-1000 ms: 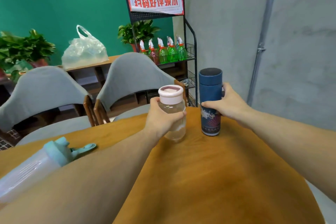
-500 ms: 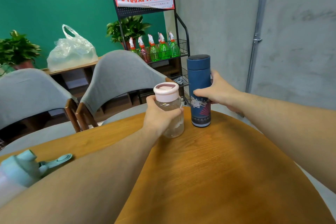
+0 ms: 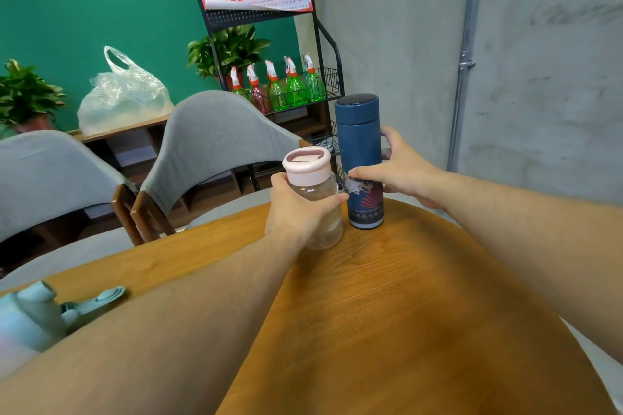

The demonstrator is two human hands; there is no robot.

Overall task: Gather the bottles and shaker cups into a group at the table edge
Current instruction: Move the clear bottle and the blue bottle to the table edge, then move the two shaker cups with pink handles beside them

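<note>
We saw the round wooden table [image 3: 387, 313] filling the lower view, its far edge curving behind the two upright containers. Beyond that edge stood two grey chairs [image 3: 215, 141], and behind them a black wire rack [image 3: 323, 84] carrying green spray bottles. On the table near the far edge, the tall blue flask [image 3: 359, 131] stood upright with its dark cap on. Our right hand [image 3: 401, 168] was wrapped around its middle, thumb across the printed band on the near side and fingers round the back. Just beside it to the left, the shorter clear bottle [image 3: 322, 192] with a pink lid stood on the wood, nearly touching the flask. Our left hand [image 3: 296, 209] was closed around its body from the near-left side, fingertips reaching toward the flask. At the left border, well apart from these two, a shaker cup [image 3: 30, 320] with a pale green lid lay blurred, its flip cap hanging open over the table.
</note>
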